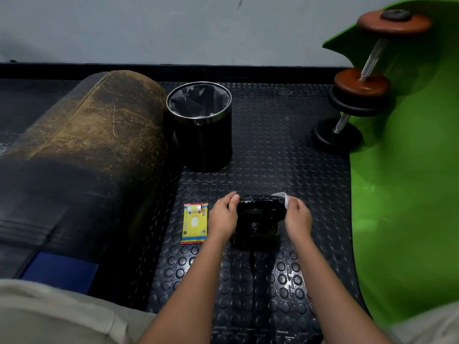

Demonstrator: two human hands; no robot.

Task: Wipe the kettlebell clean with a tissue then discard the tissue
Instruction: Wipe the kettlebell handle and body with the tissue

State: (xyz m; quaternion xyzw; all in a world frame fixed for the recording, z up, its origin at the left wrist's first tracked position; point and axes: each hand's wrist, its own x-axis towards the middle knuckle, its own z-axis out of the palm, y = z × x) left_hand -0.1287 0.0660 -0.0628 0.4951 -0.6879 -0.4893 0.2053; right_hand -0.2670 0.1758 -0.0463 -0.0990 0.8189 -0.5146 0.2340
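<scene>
A black kettlebell (257, 225) stands upright on the studded rubber floor (273, 150) in front of me. My left hand (223, 214) grips the left end of its handle. My right hand (296, 216) is at the handle's right end, fingers closed on a white tissue (283, 197) that presses against the handle and sticks out above the fingers. A yellow tissue pack (195, 223) lies flat on the floor just left of my left hand.
A black bin (200, 125) with a steel rim and a dark liner stands behind the kettlebell, to the left. A worn padded bench (82, 150) fills the left side. A green mat (407, 182) and a dumbbell (357, 90) lie to the right.
</scene>
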